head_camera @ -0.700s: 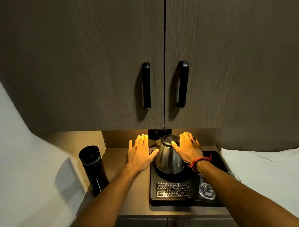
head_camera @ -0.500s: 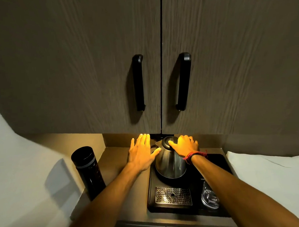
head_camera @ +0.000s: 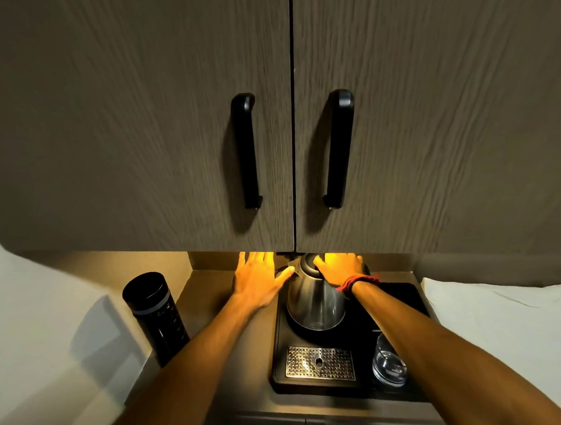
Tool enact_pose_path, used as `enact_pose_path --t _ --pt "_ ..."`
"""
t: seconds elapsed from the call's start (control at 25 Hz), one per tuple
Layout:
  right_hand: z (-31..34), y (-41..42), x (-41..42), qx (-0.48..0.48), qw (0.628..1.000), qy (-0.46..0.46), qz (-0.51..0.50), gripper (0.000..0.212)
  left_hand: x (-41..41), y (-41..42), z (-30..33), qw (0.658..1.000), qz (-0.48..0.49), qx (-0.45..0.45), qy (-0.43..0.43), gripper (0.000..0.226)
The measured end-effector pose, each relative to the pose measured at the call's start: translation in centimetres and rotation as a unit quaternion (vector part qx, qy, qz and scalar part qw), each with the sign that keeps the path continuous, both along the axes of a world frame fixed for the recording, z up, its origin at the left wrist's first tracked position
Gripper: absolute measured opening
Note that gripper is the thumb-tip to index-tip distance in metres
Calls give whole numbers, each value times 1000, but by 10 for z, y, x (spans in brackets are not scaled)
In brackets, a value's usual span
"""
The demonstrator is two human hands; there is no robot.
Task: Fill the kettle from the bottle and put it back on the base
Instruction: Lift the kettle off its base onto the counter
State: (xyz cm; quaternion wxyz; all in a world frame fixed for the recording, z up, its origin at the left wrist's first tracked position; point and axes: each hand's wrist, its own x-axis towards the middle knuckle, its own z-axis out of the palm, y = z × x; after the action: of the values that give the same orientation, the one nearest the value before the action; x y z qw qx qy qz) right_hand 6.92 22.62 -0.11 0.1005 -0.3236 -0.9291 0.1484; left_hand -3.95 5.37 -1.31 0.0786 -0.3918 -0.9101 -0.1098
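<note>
A steel kettle [head_camera: 313, 302] stands on its round black base [head_camera: 297, 330] at the back of a black tray [head_camera: 401, 295]. My right hand [head_camera: 341, 266], with a red thread at the wrist, lies over the kettle's lid and handle side; whether its fingers are closed on anything is hidden. My left hand [head_camera: 259, 277] is spread flat just left of the kettle, its thumb touching the spout. A tall black bottle [head_camera: 156, 317] with its lid on stands on the counter at the left, apart from both hands.
A perforated metal drip grate [head_camera: 319, 361] and an upturned glass [head_camera: 388, 365] sit at the tray's front. Cupboard doors with two black handles [head_camera: 246, 149] hang low over the counter, hiding my fingertips. A white wall is left, white cloth [head_camera: 502, 318] right.
My head has tipped up and closer, so the cupboard fills more of the view. Both hands have reached further back; the right one has slid over the kettle's top.
</note>
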Motion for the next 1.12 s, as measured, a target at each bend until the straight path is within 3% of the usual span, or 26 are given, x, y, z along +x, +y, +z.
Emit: enact_pose_path --t 0.2,0.32,0.56,0.72,0.96,1.12 --pt "-2 7 2 7 999 -28 15 38 -5 -10 5 1000 14 0 -15 80" --pt "1 4 3 9 998 -46 35 28 -5 -13 9 999 16 14 -23 78" --pt "5 31 15 -178 983 42 20 26 -3 -18 19 999 2 34 -21 74" --pt "-9 43 33 -284 948 121 -79 44 -5 -24 27 998 3 56 -15 64" --pt "-9 42 27 -259 954 127 -81 51 -7 -39 47 998 20 53 -14 52" --pt "9 39 7 -228 963 138 -42 38 -12 -58 62 995 37 93 -3 46"
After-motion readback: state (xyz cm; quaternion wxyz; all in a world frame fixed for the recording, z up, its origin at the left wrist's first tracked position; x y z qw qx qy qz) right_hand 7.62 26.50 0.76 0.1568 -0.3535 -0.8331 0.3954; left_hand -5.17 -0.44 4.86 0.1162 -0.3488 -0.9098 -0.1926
